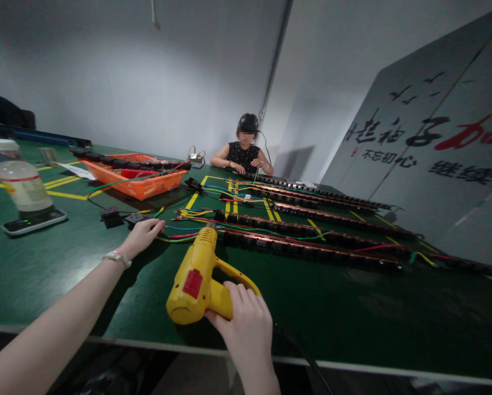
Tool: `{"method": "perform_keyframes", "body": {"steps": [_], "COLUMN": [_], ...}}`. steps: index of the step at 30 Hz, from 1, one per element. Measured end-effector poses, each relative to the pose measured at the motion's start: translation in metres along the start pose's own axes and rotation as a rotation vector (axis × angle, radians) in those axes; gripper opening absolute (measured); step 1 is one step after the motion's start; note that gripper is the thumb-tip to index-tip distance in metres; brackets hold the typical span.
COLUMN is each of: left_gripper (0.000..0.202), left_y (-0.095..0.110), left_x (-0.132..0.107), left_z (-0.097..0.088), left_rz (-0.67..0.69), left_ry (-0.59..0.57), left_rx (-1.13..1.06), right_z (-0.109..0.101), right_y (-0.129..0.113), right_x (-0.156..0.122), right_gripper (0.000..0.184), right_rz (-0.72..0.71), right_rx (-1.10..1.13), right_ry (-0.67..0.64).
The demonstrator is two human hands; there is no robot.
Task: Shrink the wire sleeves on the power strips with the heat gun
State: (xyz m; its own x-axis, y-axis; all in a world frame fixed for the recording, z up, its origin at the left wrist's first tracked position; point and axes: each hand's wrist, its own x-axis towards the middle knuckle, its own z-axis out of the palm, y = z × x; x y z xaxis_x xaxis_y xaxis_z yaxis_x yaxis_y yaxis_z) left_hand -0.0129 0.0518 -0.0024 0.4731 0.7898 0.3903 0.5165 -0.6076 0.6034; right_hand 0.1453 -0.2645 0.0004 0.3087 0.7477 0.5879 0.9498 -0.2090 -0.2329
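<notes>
My right hand (pixel 249 312) is wrapped round the handle of a yellow heat gun (pixel 190 280) with a red label. The gun's nozzle points away from me, close to the coloured wires (pixel 182 237) at the near end of a long black bar with copper strips (pixel 307 249). My left hand (pixel 143 237) is closed at the ends of these blue, red and green-yellow wires, its fingers pinched together. Which of the wires lie between the fingertips is partly hidden. Just beyond the left hand sits a black connector block (pixel 134 218).
Several similar bars, one of them a copper-edged bar (pixel 344 219), lie across the green table (pixel 332 318). An orange basket (pixel 142 186) stands back left. A bottle (pixel 21 181) stands on a phone-like device (pixel 35 222) at left. A co-worker (pixel 243 156) sits opposite. A black cord (pixel 303 351) trails off the front edge.
</notes>
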Motion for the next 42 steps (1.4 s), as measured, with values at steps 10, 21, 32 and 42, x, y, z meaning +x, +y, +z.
{"method": "perform_keyframes", "body": {"steps": [10, 21, 32, 42], "left_gripper": [0.044, 0.046, 0.05, 0.039], "left_y": [-0.008, 0.101, 0.178, 0.186], "left_x": [0.005, 0.034, 0.046, 0.053], "left_z": [0.003, 0.026, 0.112, 0.091], "left_rz": [0.067, 0.404, 0.807, 0.992], "left_ry": [-0.038, -0.218, -0.453, -0.351], "left_rx": [0.038, -0.033, 0.439, 0.551], "right_z": [-0.004, -0.017, -0.002, 0.012], "right_y": [0.018, 0.023, 0.025, 0.02], "right_x": [-0.012, -0.014, -0.017, -0.007], "right_gripper": [0.049, 0.047, 0.053, 0.062], "right_rz": [-0.067, -0.104, -0.085, -0.14], "right_rx": [0.034, 0.108, 0.127, -0.036], "right_ry": [-0.018, -0.05, 0.12, 0.43]}}
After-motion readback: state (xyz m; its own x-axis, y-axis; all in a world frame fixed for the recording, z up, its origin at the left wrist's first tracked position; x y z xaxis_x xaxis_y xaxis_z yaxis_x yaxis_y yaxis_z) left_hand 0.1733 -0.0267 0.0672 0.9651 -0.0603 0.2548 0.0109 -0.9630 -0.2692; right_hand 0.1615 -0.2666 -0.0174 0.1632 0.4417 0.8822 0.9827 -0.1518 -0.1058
